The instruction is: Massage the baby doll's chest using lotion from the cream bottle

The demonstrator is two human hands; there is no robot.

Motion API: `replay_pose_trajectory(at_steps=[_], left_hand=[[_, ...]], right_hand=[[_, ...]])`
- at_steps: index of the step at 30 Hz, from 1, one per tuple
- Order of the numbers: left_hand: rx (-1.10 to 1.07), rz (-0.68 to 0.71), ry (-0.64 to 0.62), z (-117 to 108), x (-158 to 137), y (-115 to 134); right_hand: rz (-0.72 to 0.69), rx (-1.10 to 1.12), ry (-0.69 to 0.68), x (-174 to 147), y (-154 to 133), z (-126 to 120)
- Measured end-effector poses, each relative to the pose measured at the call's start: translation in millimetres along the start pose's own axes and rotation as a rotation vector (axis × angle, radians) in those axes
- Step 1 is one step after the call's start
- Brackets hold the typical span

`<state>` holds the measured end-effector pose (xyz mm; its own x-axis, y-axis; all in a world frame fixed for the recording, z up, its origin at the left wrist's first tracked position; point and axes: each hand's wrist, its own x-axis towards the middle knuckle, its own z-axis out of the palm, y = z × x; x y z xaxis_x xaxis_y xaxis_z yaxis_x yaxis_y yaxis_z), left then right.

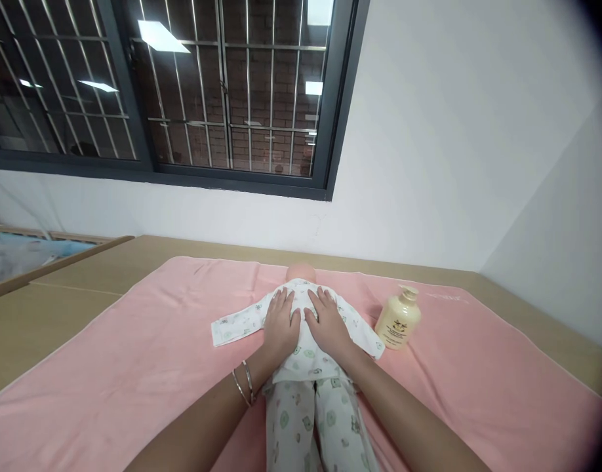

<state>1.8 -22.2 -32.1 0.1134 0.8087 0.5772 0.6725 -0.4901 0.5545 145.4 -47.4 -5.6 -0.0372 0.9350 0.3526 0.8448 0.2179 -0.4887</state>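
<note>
A baby doll [301, 272] lies on a pink blanket [158, 354], its head toward the wall. It is dressed in a white printed top [308, 357] and matching printed trousers [294, 419]. My left hand [282, 324] rests flat on the left side of the top, fingers stretched toward the doll's head. On the right side of the top lies my right hand [328, 324], also flat with its fingers out. Both sleeves spread outward. The doll's hands and feet do not show. Two thin bangles circle my left wrist.
A pale yellow pump bottle [399, 319] stands on the blanket close to the right sleeve. Wooden tabletop [79, 282] borders the blanket. Behind it rises a white wall [419, 144] with a dark-framed, barred window [232, 98]. A wooden-edged compartment [35, 255] holds bluish cloth at the far left.
</note>
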Motion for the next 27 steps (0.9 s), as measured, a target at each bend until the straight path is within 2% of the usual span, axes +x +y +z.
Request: replay_pose_trajectory(at_steps=[27], left_hand=[[-0.023,0.016,0.021,-0.6,0.2,-0.2]], right_hand=[[0.012,-0.100,0.031,-4.5,-2.7,-0.9]])
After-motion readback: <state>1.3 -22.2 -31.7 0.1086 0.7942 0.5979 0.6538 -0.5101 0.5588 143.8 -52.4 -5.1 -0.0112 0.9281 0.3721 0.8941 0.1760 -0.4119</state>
